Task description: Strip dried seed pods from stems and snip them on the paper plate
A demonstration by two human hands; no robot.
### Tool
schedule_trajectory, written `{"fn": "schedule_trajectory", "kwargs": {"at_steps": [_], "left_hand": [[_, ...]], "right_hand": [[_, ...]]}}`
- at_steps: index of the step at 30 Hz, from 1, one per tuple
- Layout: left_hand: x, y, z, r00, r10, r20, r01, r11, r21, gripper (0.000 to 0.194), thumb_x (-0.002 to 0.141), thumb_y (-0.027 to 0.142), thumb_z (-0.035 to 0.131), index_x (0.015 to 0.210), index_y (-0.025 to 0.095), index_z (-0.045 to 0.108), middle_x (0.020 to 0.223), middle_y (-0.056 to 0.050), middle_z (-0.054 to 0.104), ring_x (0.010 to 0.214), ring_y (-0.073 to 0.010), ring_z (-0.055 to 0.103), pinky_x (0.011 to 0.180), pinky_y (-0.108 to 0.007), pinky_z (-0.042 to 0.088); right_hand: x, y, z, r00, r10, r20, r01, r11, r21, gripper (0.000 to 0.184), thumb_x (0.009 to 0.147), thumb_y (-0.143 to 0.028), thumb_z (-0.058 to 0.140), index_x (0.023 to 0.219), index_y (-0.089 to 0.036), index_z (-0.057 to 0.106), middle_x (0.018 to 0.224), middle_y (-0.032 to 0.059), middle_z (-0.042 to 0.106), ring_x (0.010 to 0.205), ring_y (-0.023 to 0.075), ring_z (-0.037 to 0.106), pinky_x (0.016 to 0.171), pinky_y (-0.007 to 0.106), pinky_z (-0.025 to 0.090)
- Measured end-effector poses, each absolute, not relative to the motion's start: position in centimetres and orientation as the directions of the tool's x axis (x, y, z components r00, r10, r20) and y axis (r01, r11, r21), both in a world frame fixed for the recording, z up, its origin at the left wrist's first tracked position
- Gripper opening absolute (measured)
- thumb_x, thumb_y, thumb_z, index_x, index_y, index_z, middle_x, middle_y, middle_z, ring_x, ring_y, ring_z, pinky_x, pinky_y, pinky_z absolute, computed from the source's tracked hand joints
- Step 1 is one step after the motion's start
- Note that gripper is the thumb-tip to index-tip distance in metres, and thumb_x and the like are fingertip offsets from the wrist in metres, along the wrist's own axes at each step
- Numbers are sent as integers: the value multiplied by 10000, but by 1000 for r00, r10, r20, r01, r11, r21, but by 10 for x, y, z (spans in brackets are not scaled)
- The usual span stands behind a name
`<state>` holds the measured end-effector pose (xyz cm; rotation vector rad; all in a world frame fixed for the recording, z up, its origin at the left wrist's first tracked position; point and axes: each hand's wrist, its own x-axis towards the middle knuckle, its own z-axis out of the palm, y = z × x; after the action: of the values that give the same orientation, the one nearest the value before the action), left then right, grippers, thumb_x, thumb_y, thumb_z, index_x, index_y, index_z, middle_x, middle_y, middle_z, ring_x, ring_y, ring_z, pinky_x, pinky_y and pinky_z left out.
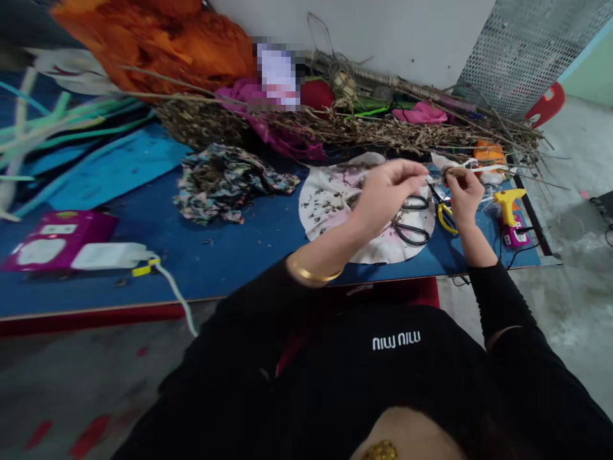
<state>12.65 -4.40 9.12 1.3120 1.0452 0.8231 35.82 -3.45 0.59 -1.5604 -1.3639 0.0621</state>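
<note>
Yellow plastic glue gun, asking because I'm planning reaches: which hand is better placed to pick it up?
Probably the right: the right hand is nearer the glue gun, while the left hand is farther away, over the round white-and-pink sheet.

1 head-worn view, facing down

Table (258,255): blue. Round sheet (383,251): white, pale pink patches, dark specks. Scissors (412,236): black handles. Second handle loop (447,220): yellow. Glue gun (507,203): yellow. Crumpled cloth (220,185): dark ground, multicoloured mottled pattern. Flat sheet (138,156): bright blue. Large fabric (191,48): orange. Draped fabric (272,131): magenta. Small fabric (424,114): pink. Dried stalks (378,135): brown. Power box (90,227): purple, white panels. Plug (108,255): white. Tag (143,268): yellow. Bracelet (316,276): gold. Top (383,383): black, white lettering. Chair (550,105): red. Perforated panel (517,64): grey.
</note>
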Motion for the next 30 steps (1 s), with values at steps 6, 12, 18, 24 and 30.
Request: {"fn": "schedule_trajectory", "kwargs": {"at_steps": [6, 12, 18, 24, 30], "left_hand": [[187, -12, 80, 450, 839, -307, 63, 313, 948, 256, 1084, 322, 604, 965, 143, 744, 1013, -92, 785, 807, -133, 702, 718, -241, 546], [219, 12, 72, 417, 817, -398, -29, 450, 892, 141, 990, 108, 688, 855, 139, 713, 697, 1, 668, 630, -88, 598, 772, -268, 567], [215, 15, 66, 407, 824, -395, 9, 429, 903, 102, 941, 56, 712, 868, 127, 716, 665, 15, 671, 581, -97, 629, 719, -262, 560], [208, 7, 77, 357, 868, -345, 50, 351, 935, 142, 969, 69, 669, 844, 134, 683, 691, 11, 674, 542, -81, 618, 590, -211, 490], [174, 18, 76, 246, 943, -226, 150, 193, 970, 152, 964, 73, 625, 841, 156, 660, 716, 6, 680, 544, -68, 593, 648, -201, 532]], "right_hand": [[346, -52, 14, 187, 796, 575, 944, 16, -329, 345, 1065, -321, 457, 1146, -257, 786, 1144, 99, 777, 1047, 231, 714, 941, 359, 559], [355, -64, 13, -44, 881, 471, 980, 128, -150, 430, 1053, -248, 418, 1305, -247, 767, 1282, 124, 765, 1067, 247, 714, 934, 371, 537], [390, -47, 20, 127, 829, 544, 959, 38, -281, 500, 990, -251, 480, 1459, -205, 647, 1388, 150, 704, 1274, 285, 641, 1074, 448, 512], [410, -17, 27, 14, 941, 338, 990, 33, -134, 371, 969, -200, 509, 1208, -257, 788, 1118, 83, 790, 1168, 278, 661, 1197, 472, 382], [418, -21, 29, 131, 898, 421, 987, -79, -140, 400, 972, -204, 485, 1217, -250, 798, 1084, 113, 781, 1124, 315, 658, 1058, 459, 453]]}}
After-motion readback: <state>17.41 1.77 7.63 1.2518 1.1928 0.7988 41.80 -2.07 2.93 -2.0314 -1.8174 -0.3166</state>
